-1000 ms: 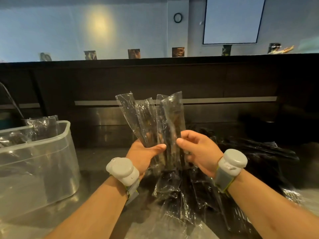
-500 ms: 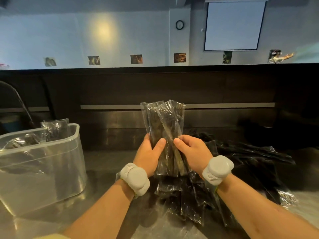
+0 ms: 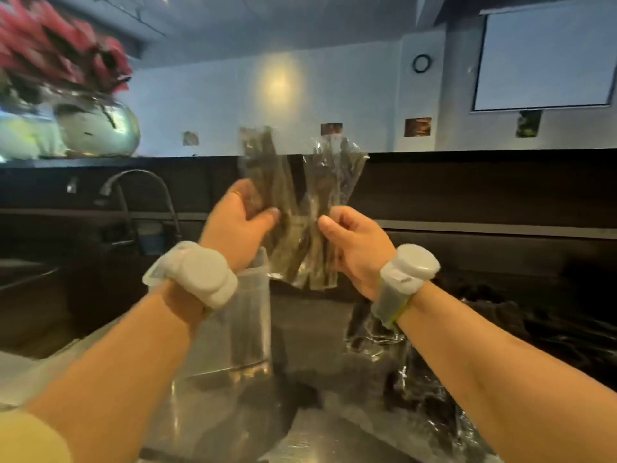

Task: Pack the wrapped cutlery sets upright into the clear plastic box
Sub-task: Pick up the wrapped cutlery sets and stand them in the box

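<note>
In the head view, my left hand (image 3: 238,225) and right hand (image 3: 354,248) each curl round the lower part of the cutlery packs (image 3: 300,202), gripping them above the box (image 3: 252,329), over its right-hand edge. The packs fan apart at the top. I'd squeeze them into one tight bunch, hold it vertical, and lower it bottom ends first inside the box, whose inside my forearm hides.

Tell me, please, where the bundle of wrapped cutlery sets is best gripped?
Probably grip the bundle low, where the packets cross and bunch, from either side as the left hand and right hand do; its tops splay apart, too loose to gather.
</note>
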Demonstrator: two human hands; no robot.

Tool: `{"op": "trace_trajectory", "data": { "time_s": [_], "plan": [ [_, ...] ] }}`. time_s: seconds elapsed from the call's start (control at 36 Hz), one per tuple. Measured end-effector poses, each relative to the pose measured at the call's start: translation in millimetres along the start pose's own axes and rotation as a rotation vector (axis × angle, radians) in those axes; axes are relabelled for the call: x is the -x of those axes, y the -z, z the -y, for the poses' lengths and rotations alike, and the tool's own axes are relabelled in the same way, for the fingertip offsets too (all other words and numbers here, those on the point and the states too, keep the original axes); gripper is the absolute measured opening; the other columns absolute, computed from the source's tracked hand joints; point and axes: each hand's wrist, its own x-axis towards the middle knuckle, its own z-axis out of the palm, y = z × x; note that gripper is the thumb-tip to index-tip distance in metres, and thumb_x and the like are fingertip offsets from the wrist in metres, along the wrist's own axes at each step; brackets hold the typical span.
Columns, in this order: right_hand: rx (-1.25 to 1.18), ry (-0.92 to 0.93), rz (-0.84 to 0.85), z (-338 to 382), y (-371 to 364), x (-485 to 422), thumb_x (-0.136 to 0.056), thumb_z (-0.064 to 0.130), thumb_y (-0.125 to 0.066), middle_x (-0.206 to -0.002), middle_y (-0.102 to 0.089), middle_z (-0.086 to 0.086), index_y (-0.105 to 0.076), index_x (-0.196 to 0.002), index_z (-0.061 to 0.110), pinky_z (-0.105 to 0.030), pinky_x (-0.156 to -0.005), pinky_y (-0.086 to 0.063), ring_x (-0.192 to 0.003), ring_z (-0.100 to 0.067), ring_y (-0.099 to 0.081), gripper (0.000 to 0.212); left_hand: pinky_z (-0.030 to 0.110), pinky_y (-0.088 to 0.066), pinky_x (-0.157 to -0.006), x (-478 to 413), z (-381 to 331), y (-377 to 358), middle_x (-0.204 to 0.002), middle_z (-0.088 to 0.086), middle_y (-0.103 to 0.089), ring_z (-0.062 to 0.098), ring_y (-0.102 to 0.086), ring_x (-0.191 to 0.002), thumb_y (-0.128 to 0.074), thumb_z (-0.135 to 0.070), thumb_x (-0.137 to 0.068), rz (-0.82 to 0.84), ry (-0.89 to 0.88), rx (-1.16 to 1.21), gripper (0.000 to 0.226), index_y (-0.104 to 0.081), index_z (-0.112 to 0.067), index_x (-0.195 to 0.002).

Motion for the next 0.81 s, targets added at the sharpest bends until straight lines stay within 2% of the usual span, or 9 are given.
{"op": "trace_trajectory", "data": {
  "time_s": [0.11,0.19,0.25,0.33,0.42,0.5,0.61,0.69,0.81],
  "plan": [
    [-0.142,-0.016,-0.027,5.4,-40.0,-20.4,-0.087,0.026,-0.058,-0.095,-0.058,-0.025,-0.048,-0.101,-0.004,-0.054,-0.084,-0.051,-0.084,-0.033,-0.056,0.034,0.053,-0.048,-0.095,-8.5,8.0,55.1,-0.107,0.004,-0.07,0.025,-0.066,-0.102,-0.061,-0.02,-0.087,-0.175,0.078,-0.013,0.013,-0.06,-0.027,-0.097],
    [-0.158,-0.003,-0.067,4.7,-70.3,-29.1,-0.088,0.028,-0.057,-0.115,-0.061,-0.025,-0.052,-0.112,0.005,-0.057,-0.091,-0.049,-0.106,-0.039,-0.061,0.034,0.053,-0.049,-0.094,-8.7,18.6,88.5,-0.106,0.005,-0.07,0.026,-0.066,-0.101,-0.061,-0.029,-0.079,-0.328,0.108,-0.038,0.014,-0.062,-0.031,-0.093],
    [-0.168,0.008,-0.065,1.9,-82.2,-31.8,-0.089,0.025,-0.058,-0.111,-0.065,-0.014,-0.054,-0.11,0.012,-0.046,-0.093,-0.051,-0.105,-0.029,-0.063,0.025,0.052,-0.049,-0.095,-5.8,26.3,95.4,-0.103,0.003,-0.072,0.024,-0.067,-0.1,-0.06,-0.024,-0.084,-0.326,0.134,-0.061,0.011,-0.062,-0.032,-0.09],
    [0.01,0.041,-0.02,-11.3,-94.6,-28.8,-0.09,0.02,-0.061,-0.09,-0.064,-0.001,-0.055,-0.097,0.018,-0.029,-0.081,-0.053,-0.085,-0.016,-0.062,0.009,0.045,-0.046,-0.099,1.0,36.7,93.8,-0.101,0.003,-0.072,0.022,-0.066,-0.1,-0.055,-0.017,-0.092,-0.195,0.228,-0.159,0.012,-0.065,-0.023,-0.095],
    [0.262,0.072,0.023,-23.5,-101.4,-23.0,-0.086,0.027,-0.065,-0.069,-0.051,0.006,-0.05,-0.074,0.023,-0.022,-0.064,-0.042,-0.061,-0.008,-0.046,0.02,0.03,-0.04,-0.088,7.2,45.8,87.8,-0.1,0.007,-0.066,0.022,-0.058,-0.096,-0.051,-0.02,-0.096,-0.075,0.305,-0.322,0.022,-0.066,-0.007,-0.106],
    [0.529,0.077,0.035,-28.9,-97.6,-18.4,-0.084,0.038,-0.065,-0.079,-0.059,0.009,-0.052,-0.077,0.027,-0.03,-0.073,-0.046,-0.074,-0.01,-0.056,0.018,0.033,-0.039,-0.074,15.8,52.2,82.5,-0.086,0.018,-0.063,0.028,-0.055,-0.082,-0.055,-0.021,-0.093,-0.047,0.355,-0.461,0.028,-0.065,0.004,-0.089],
    [0.672,0.049,0.04,-34.6,-87.8,-15.8,-0.079,0.044,-0.066,-0.098,-0.058,0.008,-0.061,-0.069,0.027,-0.042,-0.088,-0.049,-0.098,-0.015,-0.057,0.021,0.041,-0.05,-0.087,20.3,61.9,88.4,-0.089,0.008,-0.068,0.025,-0.062,-0.092,-0.056,-0.044,-0.08,0.106,0.393,-0.616,0.038,-0.07,-0.009,-0.09],
    [0.654,0.009,0.051,-35.4,-82.1,-15.2,-0.084,0.051,-0.059,-0.118,-0.052,0.006,-0.065,-0.106,0.02,-0.038,-0.095,-0.045,-0.11,-0.014,-0.052,0.039,0.039,-0.05,-0.09,20.4,60.9,93.7,-0.101,-0.004,-0.067,0.017,-0.061,-0.097,-0.055,-0.05,-0.087,0.174,0.385,-0.581,0.035,-0.066,-0.022,-0.104],
    [0.362,-0.022,0.065,-32.6,-83.5,-14.5,-0.09,0.049,-0.053,-0.126,-0.05,0.008,-0.035,-0.141,0.026,-0.024,-0.087,-0.039,-0.111,-0.009,-0.047,0.059,0.031,-0.044,-0.086,16.9,60.6,98.9,-0.114,-0.007,-0.057,0.014,-0.055,-0.1,-0.049,-0.054,-0.09,0.015,0.382,-0.56,0.05,-0.044,-0.028,-0.132]
  ]
}}
